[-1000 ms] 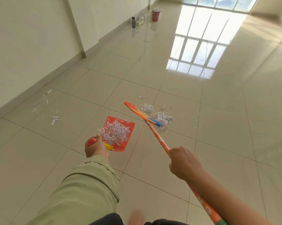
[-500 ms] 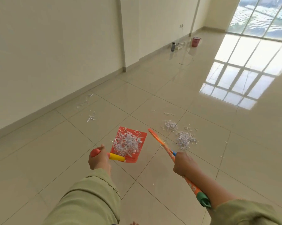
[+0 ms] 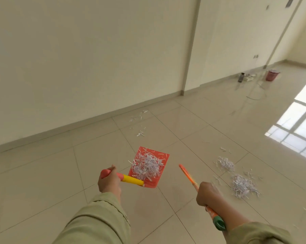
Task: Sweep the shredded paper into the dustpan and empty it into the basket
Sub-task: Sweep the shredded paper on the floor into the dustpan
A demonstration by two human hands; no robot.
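Left hand (image 3: 109, 180) curled round the handle of the red dustpan (image 3: 161, 156), heaped with shredded paper (image 3: 146, 166). Right hand (image 3: 207, 193) gripping the orange broom (image 3: 188, 176). More shreds (image 3: 243, 185) on the floor (image 3: 43, 173), right. Red basket (image 3: 272, 75) far right, by the wall.

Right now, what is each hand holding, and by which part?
Left hand holds the dustpan by its handle end; right hand holds the broom on its stick.
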